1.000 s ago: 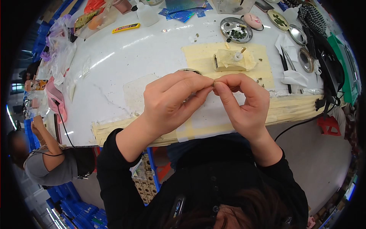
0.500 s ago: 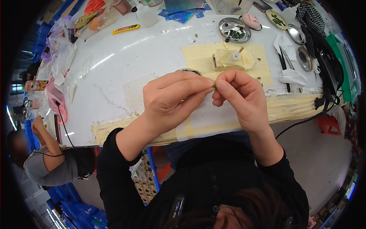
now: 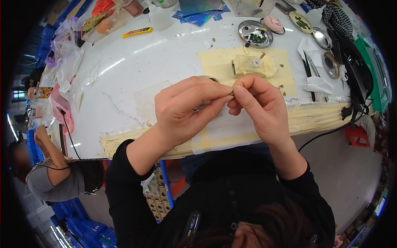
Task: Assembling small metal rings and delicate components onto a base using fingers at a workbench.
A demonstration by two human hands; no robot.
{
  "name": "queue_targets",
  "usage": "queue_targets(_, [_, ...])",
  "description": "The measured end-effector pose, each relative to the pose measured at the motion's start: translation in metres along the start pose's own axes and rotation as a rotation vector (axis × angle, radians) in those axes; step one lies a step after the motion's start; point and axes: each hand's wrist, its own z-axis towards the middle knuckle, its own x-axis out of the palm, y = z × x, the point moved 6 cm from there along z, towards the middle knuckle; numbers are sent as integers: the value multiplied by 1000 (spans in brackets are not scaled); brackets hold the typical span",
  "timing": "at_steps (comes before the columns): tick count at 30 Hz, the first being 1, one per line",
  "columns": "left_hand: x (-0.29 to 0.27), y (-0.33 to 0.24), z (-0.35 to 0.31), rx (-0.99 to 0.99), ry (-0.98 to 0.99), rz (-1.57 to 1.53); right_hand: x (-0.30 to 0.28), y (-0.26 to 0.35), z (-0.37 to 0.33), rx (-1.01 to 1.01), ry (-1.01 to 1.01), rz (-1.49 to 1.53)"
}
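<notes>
My left hand (image 3: 186, 103) and my right hand (image 3: 262, 105) meet over the front part of the white table, fingertips touching. Between the pinched thumbs and forefingers is a tiny dark gold-brown piece (image 3: 232, 94), too small to name. Both hands are closed on it, and the fingers cover most of it. Behind my left hand, the rim of a round metal dish (image 3: 211, 78) shows, the rest hidden. Just beyond my right hand stands a block wrapped in yellowish tape (image 3: 246, 66), with a small white pot and a stick on top.
A steel dish of dark green bits (image 3: 256, 35) lies at the back, near a pink rounded case (image 3: 273, 24). Tweezers (image 3: 309, 78) and tissue (image 3: 318, 84) are to the right. A yellow box cutter (image 3: 137, 32) lies back left. Another person (image 3: 53, 169) sits at the left.
Almost nothing differs. The fingertips have shifted very slightly, and the small piece between them shows a little less.
</notes>
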Motion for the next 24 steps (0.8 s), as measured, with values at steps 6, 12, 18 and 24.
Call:
queue_targets(6, [0, -3, -1, 90, -19, 114, -1, 6, -1, -115, -73, -158])
queue_targets(12, [2, -8, -3, 135, -36, 250, 6, 20, -9, -428, -181, -549])
queue_targets(18, [3, -9, -5, 141, -24, 282, 3, 16, -9, -404, -162, -523])
queue_targets(24, [2, -13, -5, 234, -41, 230, 1, 6, -4, -116, -61, -116])
